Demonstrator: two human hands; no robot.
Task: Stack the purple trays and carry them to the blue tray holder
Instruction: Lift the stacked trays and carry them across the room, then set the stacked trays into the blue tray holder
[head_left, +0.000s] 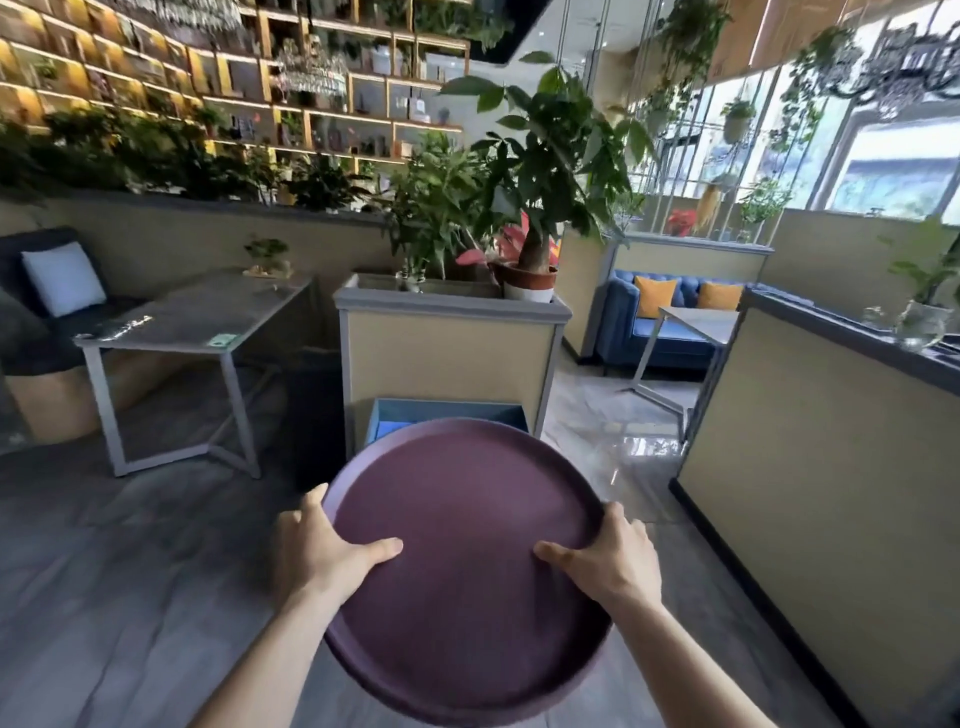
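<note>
I hold round purple trays (467, 499) in front of me, above the floor. Only the top tray's face shows; a second rim edge appears under it at the lower right. My left hand (324, 551) grips the left rim with the thumb lying on the tray's face. My right hand (608, 561) grips the right rim the same way. Just beyond the trays' far edge stands the blue tray holder (447, 413), an open blue box on the floor against a beige planter cabinet. The trays hide its front part.
The beige planter cabinet (452, 358) with potted plants stands behind the holder. A grey table (202, 317) and dark sofa are at the left. A beige partition (810, 457) lines the right, with a shiny aisle floor (613, 431) between it and the cabinet.
</note>
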